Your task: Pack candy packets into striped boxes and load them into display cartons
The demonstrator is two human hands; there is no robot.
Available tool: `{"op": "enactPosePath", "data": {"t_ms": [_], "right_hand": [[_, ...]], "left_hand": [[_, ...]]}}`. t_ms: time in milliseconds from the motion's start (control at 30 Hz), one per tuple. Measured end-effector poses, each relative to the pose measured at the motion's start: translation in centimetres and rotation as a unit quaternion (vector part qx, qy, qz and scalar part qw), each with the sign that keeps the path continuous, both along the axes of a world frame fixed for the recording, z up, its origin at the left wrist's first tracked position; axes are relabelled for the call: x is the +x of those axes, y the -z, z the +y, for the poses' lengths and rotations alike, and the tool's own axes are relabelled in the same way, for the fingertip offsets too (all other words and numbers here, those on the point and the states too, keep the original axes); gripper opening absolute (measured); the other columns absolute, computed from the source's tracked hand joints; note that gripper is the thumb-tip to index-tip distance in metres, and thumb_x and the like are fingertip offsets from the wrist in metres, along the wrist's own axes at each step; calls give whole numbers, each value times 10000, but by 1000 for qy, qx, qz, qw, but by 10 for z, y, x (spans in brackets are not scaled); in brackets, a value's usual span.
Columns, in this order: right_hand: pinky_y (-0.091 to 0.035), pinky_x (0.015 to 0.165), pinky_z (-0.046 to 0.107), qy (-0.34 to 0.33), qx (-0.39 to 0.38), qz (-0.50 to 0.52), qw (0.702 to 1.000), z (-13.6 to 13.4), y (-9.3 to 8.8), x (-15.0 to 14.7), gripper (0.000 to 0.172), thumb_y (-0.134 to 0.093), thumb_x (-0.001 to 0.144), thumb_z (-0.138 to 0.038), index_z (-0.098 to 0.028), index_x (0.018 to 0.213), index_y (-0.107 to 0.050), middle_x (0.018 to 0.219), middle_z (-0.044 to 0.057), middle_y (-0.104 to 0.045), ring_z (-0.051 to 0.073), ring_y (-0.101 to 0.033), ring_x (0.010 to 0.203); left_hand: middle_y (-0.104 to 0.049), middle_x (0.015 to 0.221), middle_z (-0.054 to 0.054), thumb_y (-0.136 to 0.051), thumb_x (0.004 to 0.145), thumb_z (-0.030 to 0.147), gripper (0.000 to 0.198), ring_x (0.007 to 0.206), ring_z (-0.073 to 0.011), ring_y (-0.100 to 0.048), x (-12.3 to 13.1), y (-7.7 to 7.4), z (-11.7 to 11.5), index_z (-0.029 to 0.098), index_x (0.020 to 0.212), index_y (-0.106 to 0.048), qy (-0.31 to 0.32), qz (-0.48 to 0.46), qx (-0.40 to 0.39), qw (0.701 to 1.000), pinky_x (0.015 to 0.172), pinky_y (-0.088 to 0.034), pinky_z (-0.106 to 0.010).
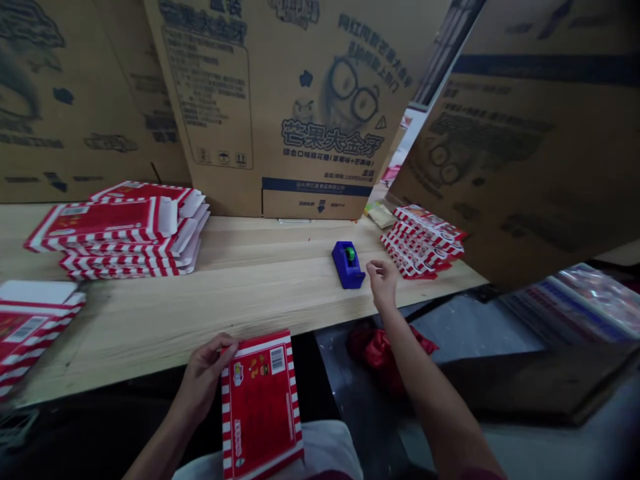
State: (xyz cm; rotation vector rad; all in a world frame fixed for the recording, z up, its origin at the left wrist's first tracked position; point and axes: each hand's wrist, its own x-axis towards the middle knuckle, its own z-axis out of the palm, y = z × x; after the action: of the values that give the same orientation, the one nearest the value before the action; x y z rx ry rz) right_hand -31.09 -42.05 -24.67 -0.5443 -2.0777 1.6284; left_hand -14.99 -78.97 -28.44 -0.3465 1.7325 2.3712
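My left hand [206, 373] grips the upper left edge of a flat red box [261, 407] with red-and-white striped sides. A barcode shows near its top right, and the box rests tilted over my lap. My right hand [383, 281] is raised just right of a blue tape dispenser [347, 267], which carries a green roll. Its thumb and fingers are pinched together. Anything between them is too small to make out.
Stacked red striped boxes [125, 230] stand on the wooden table [240, 300] at the left, with another box [35, 327] nearer me. More packed boxes [425, 243] lie at the right. Large cardboard cartons [220, 180] line the back. A red bag [385, 350] lies below the table edge.
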Motion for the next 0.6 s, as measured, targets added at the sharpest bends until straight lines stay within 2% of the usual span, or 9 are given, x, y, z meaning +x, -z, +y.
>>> {"op": "enactPosePath", "data": {"t_ms": [67,167,267,433,533,600], "right_hand": [[-400,542,252,-10,-27,-53,998,15,3,-18,284,-744,541,-399,-154,654,-656,626,5,-603,141,-514,610],[-295,438,228,-25,-70,-85,994,12,16,-29,256,-769,447,-333,-150,537,-615,456,-36,-504,103,-418,463],[-303,435,216,-4,-113,-64,992,1,27,-30,253,-761,442,-318,-160,547,-593,491,-26,-551,104,-457,474],[-449,535,253,11,-164,20,986,-6,36,-13,281,-748,502,-389,-189,620,-589,649,-13,-624,131,-568,605],[-521,652,314,-4,-169,61,984,-5,47,5,306,-751,511,-422,-187,613,-584,728,2,-627,146,-598,690],[-528,695,335,-23,-158,73,984,-4,56,13,320,-761,510,-430,-181,593,-577,726,3,-609,147,-591,699]], "left_hand": [[-689,825,-5,-792,706,375,265,655,-167,-663,0,-1,8,191,844,-660,0,-23,13,1000,606,-548,-266],[-713,818,-3,-846,628,342,343,634,-187,-683,-2,-2,15,202,869,-646,-16,-35,18,999,591,-568,-287],[-725,810,-6,-870,578,330,389,623,-195,-692,-8,-5,15,201,870,-648,-51,-27,19,998,569,-574,-286],[-734,759,-28,-870,554,409,469,583,-205,-689,-30,-18,4,183,919,-680,-93,-4,-17,996,546,-577,-296],[-734,735,-31,-871,543,432,473,574,-203,-683,-47,-28,-6,177,896,-688,-87,5,-44,995,542,-570,-293],[-724,705,-28,-867,551,438,441,559,-194,-672,-58,-34,-12,171,852,-685,-58,11,-63,996,529,-557,-281]]}}
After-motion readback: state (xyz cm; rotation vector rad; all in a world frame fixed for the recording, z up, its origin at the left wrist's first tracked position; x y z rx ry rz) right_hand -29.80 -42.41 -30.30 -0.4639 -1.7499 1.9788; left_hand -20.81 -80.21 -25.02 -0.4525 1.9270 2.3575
